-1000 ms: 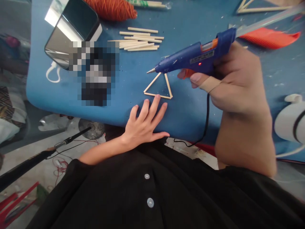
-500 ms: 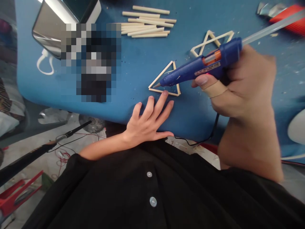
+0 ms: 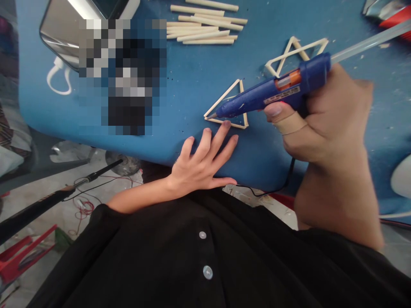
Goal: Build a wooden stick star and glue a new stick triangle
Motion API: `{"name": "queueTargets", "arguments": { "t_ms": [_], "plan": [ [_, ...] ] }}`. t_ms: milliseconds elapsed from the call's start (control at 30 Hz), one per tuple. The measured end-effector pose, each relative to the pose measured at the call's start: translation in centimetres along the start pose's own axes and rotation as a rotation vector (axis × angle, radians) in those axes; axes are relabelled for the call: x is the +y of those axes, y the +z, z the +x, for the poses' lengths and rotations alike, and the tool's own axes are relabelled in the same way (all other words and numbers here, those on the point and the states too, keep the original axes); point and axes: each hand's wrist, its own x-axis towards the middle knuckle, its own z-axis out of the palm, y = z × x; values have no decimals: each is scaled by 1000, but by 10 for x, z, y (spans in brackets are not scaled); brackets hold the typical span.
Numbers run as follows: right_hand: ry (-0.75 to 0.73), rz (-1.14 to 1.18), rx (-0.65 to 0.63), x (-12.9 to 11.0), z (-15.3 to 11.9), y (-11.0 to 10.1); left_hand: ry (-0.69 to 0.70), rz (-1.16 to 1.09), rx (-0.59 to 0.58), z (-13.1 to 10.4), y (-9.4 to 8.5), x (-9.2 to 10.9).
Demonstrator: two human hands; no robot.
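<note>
In my right hand (image 3: 317, 115) is a blue hot glue gun (image 3: 257, 97), its clear glue stick (image 3: 369, 42) jutting from the back. A tan strip wraps that thumb. The metal nozzle meets the left corner of a small triangle of pale wooden sticks (image 3: 221, 97) lying on the blue tabletop. My left hand (image 3: 195, 169) lies palm down with fingers spread, a fingertip on the triangle's near stick. Behind the gun sits a joined frame of similar sticks (image 3: 285, 55), made of crossing triangles.
Loose wooden sticks (image 3: 205, 30) are piled at the back. A pixelated patch hides part of the left side, beside a shiny device (image 3: 62, 36) and a white cable loop (image 3: 49, 85). A red-handled tool (image 3: 396, 21) lies at back right. The table's near edge runs by my left wrist.
The glue gun's nozzle has shifted from just inside the triangle onto its left corner. My left hand keeps its place on the near stick. The whole view has shifted slightly.
</note>
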Motion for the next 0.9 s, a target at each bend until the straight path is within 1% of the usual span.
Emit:
{"name": "queueTargets", "arguments": {
  "t_ms": [167, 333, 467, 567, 700, 800, 900],
  "plan": [
    [-7, 28, -36, 0, 1, 1, 1, 2, 9, 1, 0, 1],
    [-10, -2, -28, 0, 2, 1, 23, 76, 61, 1, 1, 0],
    [19, 33, -33, 0, 1, 2, 21, 47, 54, 1, 0, 0],
    [47, 48, 0, 0, 0, 2, 12, 8, 30, 1, 1, -1],
    [34, 7, 66, 0, -1, 3, -14, -70, -28, 0, 2, -1],
    [26, 19, 75, -1, 0, 4, -15, -70, -22, 0, 2, -1],
    [21, 5, 68, -2, 0, 6, 0, -32, 8, 0, 2, -1]
  ]
}}
